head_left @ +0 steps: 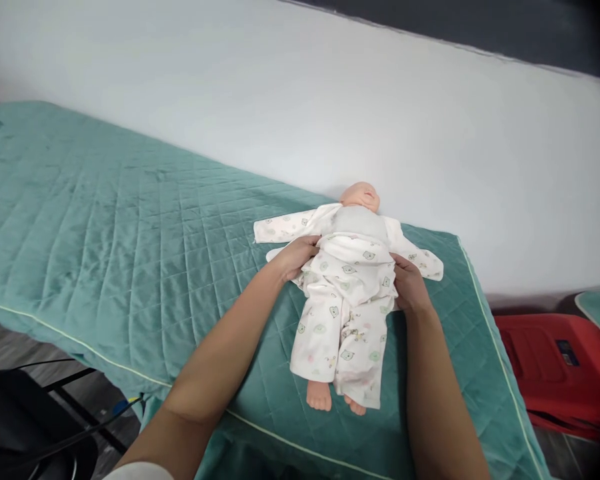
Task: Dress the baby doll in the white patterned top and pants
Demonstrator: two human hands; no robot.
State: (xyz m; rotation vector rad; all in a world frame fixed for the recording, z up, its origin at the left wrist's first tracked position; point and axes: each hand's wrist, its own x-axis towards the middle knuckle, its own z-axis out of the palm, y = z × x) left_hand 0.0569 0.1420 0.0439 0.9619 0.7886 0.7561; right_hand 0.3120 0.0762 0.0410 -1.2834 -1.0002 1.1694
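Quilt (130, 213) runs way out left of the doll (360, 223), edge (280, 433) near its feet (319, 396). Left hand (299, 258) and right hand (411, 285) clamped on its pants (347, 280), fingers (310, 242) kinda hidden.

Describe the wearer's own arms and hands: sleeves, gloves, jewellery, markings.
The left hand and right hand are gloveless; no rings, watches or bracelets show, though some fingertips are hidden. The left forearm and right forearm are bare, without visible markings. White fabric, probably a short sleeve, shows by the left forearm, at the bottom edge.
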